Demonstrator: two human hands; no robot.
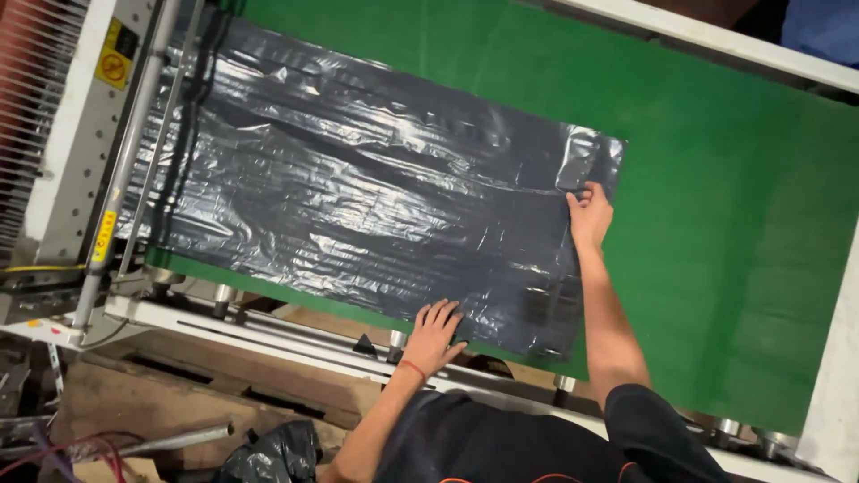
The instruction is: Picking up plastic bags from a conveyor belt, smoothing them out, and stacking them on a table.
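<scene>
Head view: left hand [436,335] spread flat on black plastic sheet [376,197]; right hand [589,215] pinches its far edge.

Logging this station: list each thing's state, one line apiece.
Black plastic sheet: spread flat on the belt, wrinkled, far corner lifted.
Green belt: partly covered by the sheet.
Left hand: palm down, pressing the sheet's near edge.
Right hand: fingers pinching the sheet's far corner.
</scene>
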